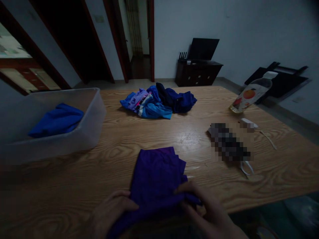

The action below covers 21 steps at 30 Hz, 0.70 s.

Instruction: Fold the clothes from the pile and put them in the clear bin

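A purple cloth (157, 172), partly folded, lies on the wooden table near its front edge. My left hand (116, 210) is closed on the cloth's near left side, with the thumb over the fabric. On the near right side, my right hand (204, 205) pinches the same cloth between thumb and fingers. The cloth's lower part bends toward me between the two hands. Its right side shows several uneven layers.
A translucent plastic bin (94, 132) holding a blue cloth (58, 121) stands at the left. A pile of blue and purple clothes (157, 103) lies at the back. To the right are a bottle (251, 93), a white object (249, 123) and a blurred dark item (229, 142).
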### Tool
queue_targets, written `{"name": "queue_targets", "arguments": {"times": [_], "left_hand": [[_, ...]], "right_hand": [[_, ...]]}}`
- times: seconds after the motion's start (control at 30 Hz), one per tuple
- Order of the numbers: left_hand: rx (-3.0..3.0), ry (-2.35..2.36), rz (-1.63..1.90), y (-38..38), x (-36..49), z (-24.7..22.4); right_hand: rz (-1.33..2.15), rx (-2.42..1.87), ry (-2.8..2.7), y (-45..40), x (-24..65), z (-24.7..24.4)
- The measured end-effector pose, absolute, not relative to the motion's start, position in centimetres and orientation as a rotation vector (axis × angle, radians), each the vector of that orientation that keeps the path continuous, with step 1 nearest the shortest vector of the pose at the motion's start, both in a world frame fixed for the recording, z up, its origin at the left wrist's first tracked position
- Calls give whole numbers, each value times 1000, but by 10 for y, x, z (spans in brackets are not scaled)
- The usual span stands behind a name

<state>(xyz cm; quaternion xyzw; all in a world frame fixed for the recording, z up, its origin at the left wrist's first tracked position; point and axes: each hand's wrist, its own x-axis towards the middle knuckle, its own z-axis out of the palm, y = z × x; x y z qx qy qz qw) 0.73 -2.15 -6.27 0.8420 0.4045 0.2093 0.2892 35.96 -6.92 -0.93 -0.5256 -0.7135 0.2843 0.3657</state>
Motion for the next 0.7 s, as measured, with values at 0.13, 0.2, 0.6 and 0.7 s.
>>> {"name": "queue_targets", "arguments": {"times": [0.13, 0.2, 0.6, 0.7], "left_hand": [[1817, 1339, 516, 32, 56, -28], [1789, 1330, 508, 64, 78, -19], [2848, 1066, 628, 88, 93, -51], [2976, 822, 472, 82, 89, -55]], "right_hand": [[730, -1421, -1741, -29, 366, -1], [743, -1435, -1737, -4, 371, -5], [188, -1383, -2405, -6, 353, -10], [356, -1398, -2526, -15, 349, -20]]}}
